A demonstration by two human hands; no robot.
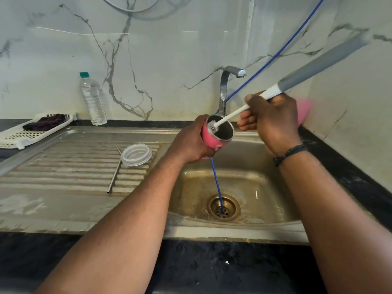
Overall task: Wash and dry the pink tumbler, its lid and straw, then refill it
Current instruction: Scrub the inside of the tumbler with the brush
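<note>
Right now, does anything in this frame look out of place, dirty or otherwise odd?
Yes. A thin blue tube runs down from the upper right, past the faucet, behind the pink tumbler, and ends in the sink drain. The sink basin looks brown-stained. The lid and metal straw lie tidily on the drainboard.

The pink metal tumbler (210,138) sits tilted in the left hand (191,145) above the steel sink basin (265,187), in front of the chrome tap (225,90). The right hand (273,122) holds the long white-and-grey bottle brush (275,90) — its head is inside the tumbler. Left, on the ribbed draining board (63,172), the clear plastic lid (136,154) lies just beside the thin metal straw (115,170); behind them stands the clear plastic water bottle (93,100).
</note>
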